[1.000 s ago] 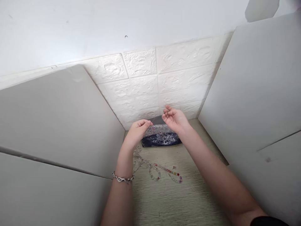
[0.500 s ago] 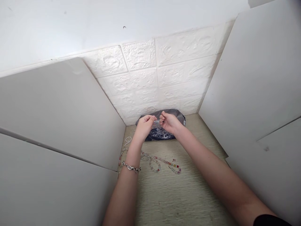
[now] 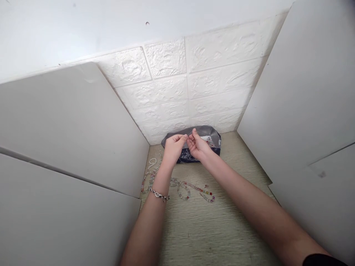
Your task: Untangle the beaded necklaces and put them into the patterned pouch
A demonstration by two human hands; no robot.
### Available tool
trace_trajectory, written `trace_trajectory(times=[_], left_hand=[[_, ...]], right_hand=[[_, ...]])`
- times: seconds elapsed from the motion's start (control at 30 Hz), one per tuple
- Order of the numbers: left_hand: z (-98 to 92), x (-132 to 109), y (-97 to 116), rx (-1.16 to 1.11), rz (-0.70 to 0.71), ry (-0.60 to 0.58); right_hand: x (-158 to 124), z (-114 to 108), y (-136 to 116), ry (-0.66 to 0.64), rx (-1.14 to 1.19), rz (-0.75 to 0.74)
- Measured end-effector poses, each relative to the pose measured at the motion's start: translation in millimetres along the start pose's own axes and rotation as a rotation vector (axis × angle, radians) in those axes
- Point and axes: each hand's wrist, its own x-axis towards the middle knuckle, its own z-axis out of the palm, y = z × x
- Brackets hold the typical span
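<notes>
Both left hand (image 3: 173,148) and right hand (image 3: 198,147) fingertip-close over glossy, perhaps satin, pouch (image 3: 207,131)

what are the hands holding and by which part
Cannot be told: left hand and right hand pinch fingertips together over the dark pouch, but anything between them is too small to see.

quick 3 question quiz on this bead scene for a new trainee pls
1. Which wrist wears the chain bracelet?
2. True or false: the bead strands lie on the tabletop, nearer the person than the dark pouch.
3. Where do the fingertips of the left hand and right hand come together? A) over the pouch B) over the bead strands C) against a grey side panel

Key: 1 the left wrist; 2 true; 3 A
</notes>
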Motion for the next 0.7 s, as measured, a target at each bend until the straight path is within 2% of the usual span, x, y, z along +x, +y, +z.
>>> trace_trajectory(times=[0.1, 0.33, 0.7], left_hand=[[-0.1, 0.4, -0.4, 0.057, 0.061, -0.023], [0.7, -0.8, -3.7, 0.149, 0.138, -0.058], [4.0, -4.2, -5.4, 0.272, 0.193, 0.033]], right_hand=[[1.2, -0.8, 0.0, 0.03, -0.013, 0.034], [-0.2, 1.7, 4.8, -0.002, -0.073, 0.072], [-9.7, 7.7, 4.2, -0.019, -0.085, 0.092]])
